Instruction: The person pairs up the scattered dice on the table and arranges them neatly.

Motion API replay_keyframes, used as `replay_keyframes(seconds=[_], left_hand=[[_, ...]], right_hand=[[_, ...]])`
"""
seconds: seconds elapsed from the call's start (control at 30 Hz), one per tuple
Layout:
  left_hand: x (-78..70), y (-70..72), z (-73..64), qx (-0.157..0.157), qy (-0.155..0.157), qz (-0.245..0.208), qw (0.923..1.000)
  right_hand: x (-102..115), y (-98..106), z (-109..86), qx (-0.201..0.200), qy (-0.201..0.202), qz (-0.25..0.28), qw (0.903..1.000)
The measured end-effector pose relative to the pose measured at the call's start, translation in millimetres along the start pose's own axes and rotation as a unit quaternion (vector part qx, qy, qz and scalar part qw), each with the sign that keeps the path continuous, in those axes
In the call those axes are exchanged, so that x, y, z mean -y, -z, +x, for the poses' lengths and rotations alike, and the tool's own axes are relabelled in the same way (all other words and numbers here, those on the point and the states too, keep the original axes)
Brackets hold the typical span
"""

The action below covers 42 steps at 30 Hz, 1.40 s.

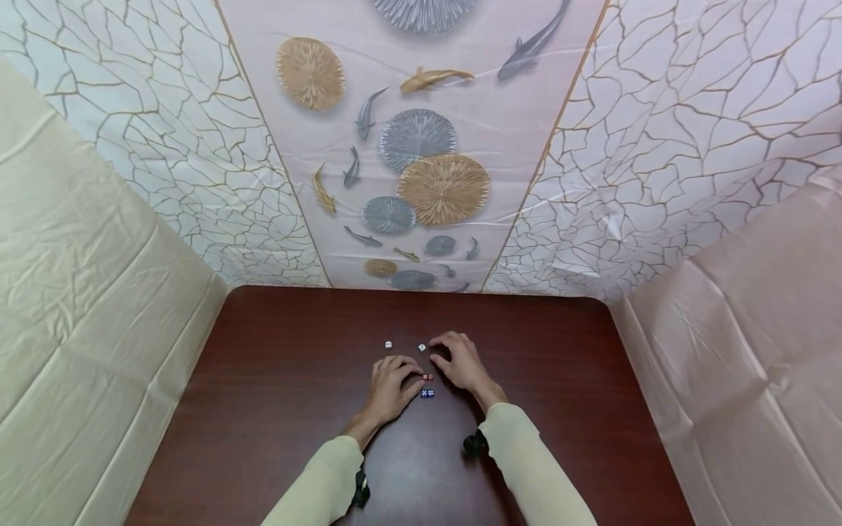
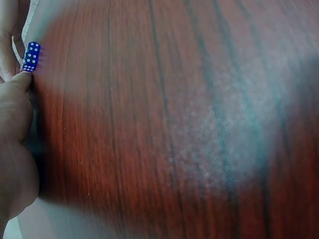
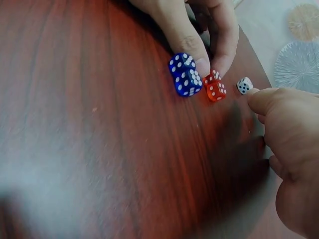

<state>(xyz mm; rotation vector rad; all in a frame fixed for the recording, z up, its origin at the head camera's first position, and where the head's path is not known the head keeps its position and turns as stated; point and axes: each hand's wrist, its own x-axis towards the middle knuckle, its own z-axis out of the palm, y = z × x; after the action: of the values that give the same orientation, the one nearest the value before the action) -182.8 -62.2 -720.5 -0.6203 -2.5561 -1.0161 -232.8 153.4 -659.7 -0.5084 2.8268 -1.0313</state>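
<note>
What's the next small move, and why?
Probably pinch the right-hand white die with the right hand: its fingertips are right by that die, and the red dice and blue dice sit in close pairs, while the other white die lies apart.

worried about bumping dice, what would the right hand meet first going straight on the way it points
Most likely the nearer white die, just ahead of the right hand in the head view; any gap left at the fingers is hard to judge.
</note>
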Motion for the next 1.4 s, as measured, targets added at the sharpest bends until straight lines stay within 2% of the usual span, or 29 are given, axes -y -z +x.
replay_keyframes(seconds=[0.3, 0.6, 0.87, 1.0, 1.17, 1.4], left_hand=[[-0.8, 3.0, 0.3, 0.015, 0.005, -0.010, 0.9998], [-4.6, 7.2, 2.7, 0.032, 0.016, -0.014, 0.9993], [-0.4, 2.0, 0.4, -0.006, -0.013, 0.005, 0.9999], [-0.1, 0.3, -0.4, -0.012, -0.019, 0.003, 0.9997], [-3.1, 3.0, 0.7, 0.004, -0.005, -0.001, 1.0000], [-2.8, 3.6, 0.8, 0.011, 0.008, 0.008, 0.9999]], right_hand=[[8.7, -3.0, 15.8, 0.013, -0.004, -0.010, 0.9998], [11.0, -7.5, 22.8, 0.012, -0.006, -0.032, 0.9994], [11.5, -13.0, 25.0, 0.006, -0.020, -0.049, 0.9986], [9.4, -14.9, 21.2, -0.017, -0.012, -0.042, 0.9989], [4.2, -14.4, 9.6, -0.047, 0.007, -0.020, 0.9987], [-0.1, -9.5, -9.3, -0.033, -0.005, -0.003, 0.9994]])
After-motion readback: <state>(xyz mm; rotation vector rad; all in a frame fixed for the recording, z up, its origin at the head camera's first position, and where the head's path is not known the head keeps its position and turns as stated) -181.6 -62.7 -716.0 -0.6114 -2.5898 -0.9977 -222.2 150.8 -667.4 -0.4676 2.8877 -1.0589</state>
